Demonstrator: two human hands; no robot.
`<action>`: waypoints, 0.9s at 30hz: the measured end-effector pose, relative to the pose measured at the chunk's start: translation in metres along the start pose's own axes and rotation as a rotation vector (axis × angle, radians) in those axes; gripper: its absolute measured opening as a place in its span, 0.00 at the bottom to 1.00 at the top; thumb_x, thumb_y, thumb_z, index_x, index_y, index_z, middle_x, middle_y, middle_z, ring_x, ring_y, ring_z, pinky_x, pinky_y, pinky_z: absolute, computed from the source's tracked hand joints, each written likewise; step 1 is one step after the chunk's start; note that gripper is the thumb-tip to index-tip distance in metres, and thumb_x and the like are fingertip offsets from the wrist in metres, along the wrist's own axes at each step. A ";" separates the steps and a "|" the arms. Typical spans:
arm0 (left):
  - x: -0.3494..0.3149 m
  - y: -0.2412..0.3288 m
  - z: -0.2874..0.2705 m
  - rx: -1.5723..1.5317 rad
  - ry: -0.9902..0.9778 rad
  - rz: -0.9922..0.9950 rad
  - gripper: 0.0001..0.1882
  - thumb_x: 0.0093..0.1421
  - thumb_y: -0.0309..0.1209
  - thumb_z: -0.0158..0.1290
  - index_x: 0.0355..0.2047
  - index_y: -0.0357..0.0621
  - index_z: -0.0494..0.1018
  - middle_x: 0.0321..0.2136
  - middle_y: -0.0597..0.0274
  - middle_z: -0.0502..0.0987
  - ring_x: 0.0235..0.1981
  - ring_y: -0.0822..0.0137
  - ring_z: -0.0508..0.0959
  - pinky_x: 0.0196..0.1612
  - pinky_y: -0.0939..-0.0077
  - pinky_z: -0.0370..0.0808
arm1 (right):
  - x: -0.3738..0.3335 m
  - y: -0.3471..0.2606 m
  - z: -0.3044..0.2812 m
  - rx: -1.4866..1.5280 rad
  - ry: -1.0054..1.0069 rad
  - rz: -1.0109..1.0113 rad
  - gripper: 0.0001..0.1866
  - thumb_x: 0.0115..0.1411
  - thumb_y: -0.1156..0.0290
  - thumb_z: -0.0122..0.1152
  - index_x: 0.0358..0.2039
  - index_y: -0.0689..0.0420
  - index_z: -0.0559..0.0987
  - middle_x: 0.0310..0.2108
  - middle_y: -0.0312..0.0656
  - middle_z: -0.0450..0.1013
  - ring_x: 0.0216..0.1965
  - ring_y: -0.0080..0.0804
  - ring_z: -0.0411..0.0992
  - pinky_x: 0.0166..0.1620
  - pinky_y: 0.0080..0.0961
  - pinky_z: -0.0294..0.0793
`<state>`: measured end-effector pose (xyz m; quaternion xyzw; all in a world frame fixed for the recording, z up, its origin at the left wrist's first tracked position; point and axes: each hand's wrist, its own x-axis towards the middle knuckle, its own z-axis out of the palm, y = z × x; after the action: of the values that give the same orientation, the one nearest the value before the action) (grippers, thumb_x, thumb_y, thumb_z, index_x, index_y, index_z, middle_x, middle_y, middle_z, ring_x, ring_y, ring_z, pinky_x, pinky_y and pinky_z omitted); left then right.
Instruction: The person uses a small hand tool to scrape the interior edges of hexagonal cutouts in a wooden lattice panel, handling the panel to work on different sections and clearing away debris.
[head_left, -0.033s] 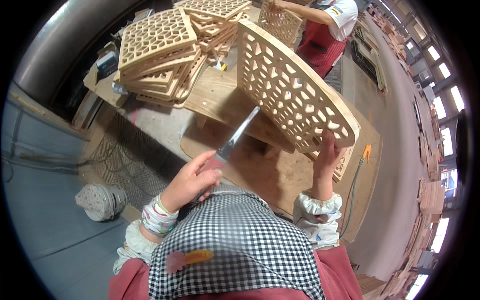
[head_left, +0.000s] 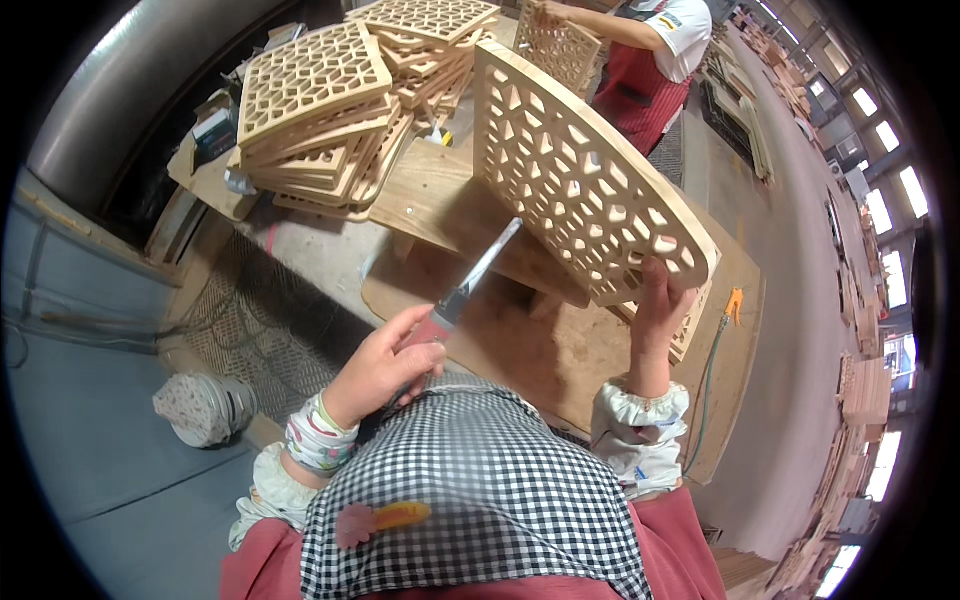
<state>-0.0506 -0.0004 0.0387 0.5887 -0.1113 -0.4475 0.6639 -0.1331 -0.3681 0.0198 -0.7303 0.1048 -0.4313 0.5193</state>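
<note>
My left hand is closed round the red and black grip of a hand tool. Its long, narrow metal end points up toward a wooden lattice panel, close to its lower edge; I cannot tell if they touch. The panel stands tilted on edge, pierced by many angular holes. At its near right corner my right hand grips it, thumb on the pierced face and fingers mostly hidden behind. Under the panel lies a raised wooden board on the workbench.
Stacked lattice panels fill the bench's far left. An orange air blow gun on a green hose lies at the right edge. Across the bench, a person in a red apron holds another panel. A round bucket stands at lower left.
</note>
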 end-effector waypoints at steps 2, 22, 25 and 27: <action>-0.002 0.002 -0.003 0.170 0.074 0.121 0.31 0.70 0.34 0.59 0.69 0.38 0.65 0.35 0.59 0.83 0.27 0.72 0.81 0.32 0.76 0.78 | 0.015 -0.023 0.014 0.012 0.056 -0.006 0.17 0.68 0.71 0.71 0.52 0.65 0.81 0.38 0.37 0.83 0.39 0.23 0.80 0.43 0.21 0.79; 0.009 0.004 -0.041 0.758 0.487 0.352 0.34 0.67 0.41 0.61 0.67 0.37 0.65 0.48 0.36 0.82 0.45 0.39 0.85 0.47 0.53 0.82 | 0.111 -0.173 0.182 -0.966 -0.804 -0.410 0.19 0.63 0.56 0.73 0.32 0.61 0.83 0.21 0.48 0.79 0.25 0.44 0.81 0.32 0.39 0.77; 0.017 0.005 -0.044 0.697 0.463 0.351 0.35 0.67 0.42 0.61 0.68 0.37 0.65 0.48 0.35 0.82 0.44 0.38 0.84 0.46 0.52 0.81 | 0.123 -0.167 0.185 -0.970 -0.842 -0.304 0.21 0.62 0.54 0.73 0.29 0.63 0.82 0.20 0.49 0.78 0.23 0.42 0.80 0.31 0.39 0.76; 0.024 0.009 -0.043 0.777 0.498 0.385 0.34 0.68 0.42 0.59 0.66 0.34 0.64 0.43 0.36 0.83 0.42 0.37 0.84 0.44 0.49 0.81 | 0.126 -0.165 0.188 -0.980 -0.838 -0.295 0.23 0.62 0.54 0.72 0.27 0.65 0.81 0.19 0.49 0.77 0.21 0.40 0.78 0.30 0.39 0.75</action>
<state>-0.0040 0.0105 0.0253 0.8504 -0.2145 -0.0884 0.4722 0.0335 -0.2457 0.2085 -0.9948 -0.0234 -0.0795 0.0591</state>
